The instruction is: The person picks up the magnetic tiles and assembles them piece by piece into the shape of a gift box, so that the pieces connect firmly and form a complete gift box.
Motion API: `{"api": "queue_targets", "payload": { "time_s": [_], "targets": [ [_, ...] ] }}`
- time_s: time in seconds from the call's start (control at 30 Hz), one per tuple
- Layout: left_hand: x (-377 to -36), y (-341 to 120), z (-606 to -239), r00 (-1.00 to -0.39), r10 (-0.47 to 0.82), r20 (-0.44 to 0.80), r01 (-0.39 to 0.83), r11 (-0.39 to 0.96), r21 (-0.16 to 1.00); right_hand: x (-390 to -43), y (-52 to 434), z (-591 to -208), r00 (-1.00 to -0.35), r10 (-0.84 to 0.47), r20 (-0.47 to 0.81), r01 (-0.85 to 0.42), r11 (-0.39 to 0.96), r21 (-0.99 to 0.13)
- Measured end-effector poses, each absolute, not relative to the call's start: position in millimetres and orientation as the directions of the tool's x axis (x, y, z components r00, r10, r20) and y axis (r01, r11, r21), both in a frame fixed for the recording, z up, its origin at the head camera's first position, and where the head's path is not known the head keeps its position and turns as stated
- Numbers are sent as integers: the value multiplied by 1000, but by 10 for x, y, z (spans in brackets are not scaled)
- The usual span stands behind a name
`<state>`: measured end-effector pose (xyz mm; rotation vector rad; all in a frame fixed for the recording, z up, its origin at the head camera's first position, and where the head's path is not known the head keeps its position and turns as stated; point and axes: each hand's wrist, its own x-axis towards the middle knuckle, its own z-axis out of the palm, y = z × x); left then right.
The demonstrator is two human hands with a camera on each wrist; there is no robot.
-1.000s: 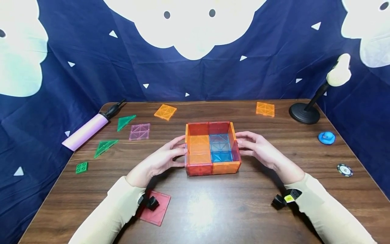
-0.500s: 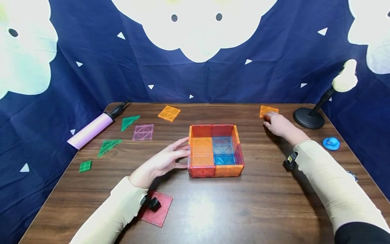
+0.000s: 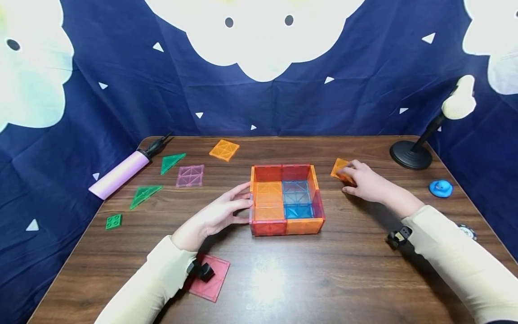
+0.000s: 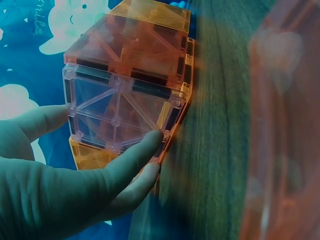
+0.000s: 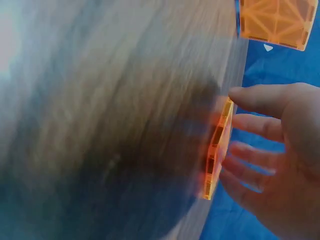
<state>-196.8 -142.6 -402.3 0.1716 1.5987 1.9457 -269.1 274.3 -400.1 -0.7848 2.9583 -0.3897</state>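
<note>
A low open-topped box of magnetic tiles [image 3: 269, 227] stands mid-table, with red, orange and purple walls and an orange and blue floor. My left hand [image 3: 220, 211] rests on its left side. In the left wrist view, spread fingers [image 4: 137, 155] touch a purple wall tile [image 4: 112, 107]. Right of the box, my right hand [image 3: 368, 182] grips an orange square magnetic tile [image 3: 339, 167], its fingers covering part of it. The right wrist view shows that tile nearly edge-on, low over the table, the thumb [image 5: 245, 95] at one end and other fingers behind.
A loose orange tile [image 3: 224, 150], a purple tile [image 3: 190, 175], green triangles [image 3: 172, 163], a green brick [image 3: 113, 221] and a lilac pump [image 3: 121, 173] lie left. A red tile [image 3: 214, 276] sits under my left wrist. Rightward are a microphone stand [image 3: 410, 155], blue duck [image 3: 441, 188] and poker chip [image 3: 467, 231].
My right hand left the box's right side, reached the orange tile at the back right, and has brought it nearer to the box. The left hand stays at the box.
</note>
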Motion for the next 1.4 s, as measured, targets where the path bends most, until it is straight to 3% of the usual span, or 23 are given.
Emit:
{"api": "queue_targets", "payload": {
  "time_s": [0.2,0.47,0.73,1.03,1.4],
  "targets": [
    [-1956,-1421,-4027,-810,517,-278,-376,-93,922,-2811,2778,-4028,-916,-400,-24,-370,868,-331],
    [-1964,-1413,-4020,-812,510,-284,-378,-89,922,-3018,2793,-4006,-919,-395,5,-367,850,-379],
    [-1968,-1408,-4009,-813,507,-288,-378,-84,922,-3082,2480,-3771,-932,-352,91,-342,766,-544],
    [-1974,-1417,-4007,-811,512,-284,-378,-88,921,-2932,1738,-3421,-801,-548,240,-587,641,-495],
    [-1984,-1432,-4026,-804,525,-279,-383,-97,919,-2773,1072,-3398,-699,-707,112,-670,591,-450]
  ]
}}
